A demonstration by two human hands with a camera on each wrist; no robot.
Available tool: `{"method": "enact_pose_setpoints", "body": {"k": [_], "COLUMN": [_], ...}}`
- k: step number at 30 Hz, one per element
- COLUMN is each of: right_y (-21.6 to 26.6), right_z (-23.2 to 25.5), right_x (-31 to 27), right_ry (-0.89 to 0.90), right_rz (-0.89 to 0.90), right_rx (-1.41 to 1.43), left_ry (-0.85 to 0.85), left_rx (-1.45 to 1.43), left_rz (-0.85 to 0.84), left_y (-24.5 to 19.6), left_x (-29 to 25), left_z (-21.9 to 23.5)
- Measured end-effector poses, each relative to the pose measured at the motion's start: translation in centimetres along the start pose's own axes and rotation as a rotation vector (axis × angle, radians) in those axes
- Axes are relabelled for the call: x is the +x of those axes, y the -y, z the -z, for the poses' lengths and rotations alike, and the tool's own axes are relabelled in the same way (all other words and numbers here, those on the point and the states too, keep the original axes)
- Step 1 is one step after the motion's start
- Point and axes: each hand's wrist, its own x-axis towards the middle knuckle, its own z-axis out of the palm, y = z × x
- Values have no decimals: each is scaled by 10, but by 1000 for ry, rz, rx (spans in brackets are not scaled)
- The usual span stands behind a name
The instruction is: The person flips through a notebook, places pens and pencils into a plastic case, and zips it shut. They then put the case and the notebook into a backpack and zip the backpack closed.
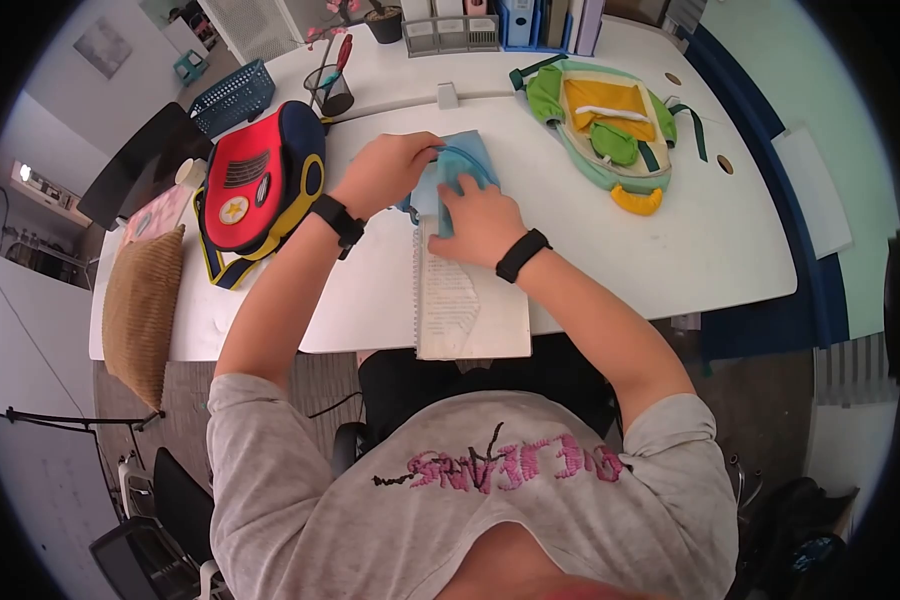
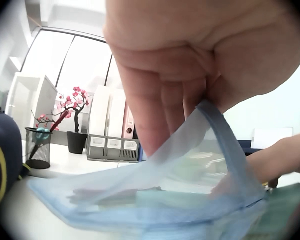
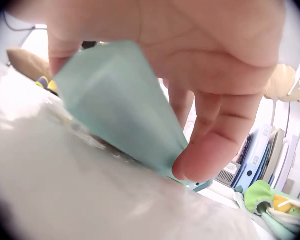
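My left hand (image 1: pixel 394 168) pinches the upper edge of a see-through blue mesh pouch (image 2: pixel 140 185), lifting it so its mouth gapes. Through the mesh, dark and pale green contents show faintly. My right hand (image 1: pixel 482 222) is at the pouch, its thumb and fingers spread around a pale teal, flat-sided item (image 3: pixel 117 100). In the right wrist view, its fingertips press the item's lower end; its exact kind I cannot tell. Beneath the right hand lies a spiral-bound notebook (image 1: pixel 500 325), with a glossy clear layer over its page, reaching past the table's front edge.
A red and navy backpack (image 1: pixel 240 190) stands left on the white table (image 1: pixel 590 260), beside a tan corduroy cushion (image 1: pixel 145 310). A green and yellow backpack (image 1: pixel 610 125) lies at the right. Behind are a mesh pen cup (image 1: pixel 330 95), blue basket (image 1: pixel 232 97) and binders (image 1: pixel 520 22).
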Motion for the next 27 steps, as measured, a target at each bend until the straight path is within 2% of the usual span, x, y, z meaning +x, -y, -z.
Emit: {"method": "enact_pose_setpoints", "body": {"k": [1,4,5,7,8,10,12,14,17,18,20,22,23,25,26,27], "right_y": [-4,-37,-43,-48,-43,-24,-9,-5,-6,-9,-14,-16,-19,-23,-22,-21], "right_z": [-1,-6,-4,4,6,8,8,8,10,14,26,44,53,72,82,93], "right_x": [1,1,-1,-6,-10,-16,-11,-9,-3,-3,-7,-14,-18,-28,-33,-39], "right_ry": [-2,-169,-166,-296,-297,-397,-371,-343,-412,-479,-544,-653,-653,-763,-762,-789], "right_rz": [5,21,22,5,2,-57,-69,-76,-15,27,67,206,205,443,445,477], "right_rx": [0,440,440,607,605,178,134,92,200,284,366,510,509,314,314,199], "left_ry": [-8,-53,-84,-93,-103,-85,-70,-126,-188,-190,-103,-99,-92,-90,-101,-112], "left_rx": [37,36,-2,-3,-2,-6,-7,-44,-15,-12,-324,-369,-413,-471,-521,-571], "left_rz": [-6,-2,0,28,53,57,64,-43,-72,-70,228,220,212,208,165,122], "left_y": [2,8,9,7,5,-7,-15,-17,-24,-27,-48,-51,-52,-59,-66,-72], "left_x": [-1,-7,-9,-12,-14,-18,-17,-17,-16,-17,-23,-28,-31,-37,-41,-44], "left_z": [2,6,7,6,5,-1,-7,-13,-2,4,26,40,46,60,68,74]}}
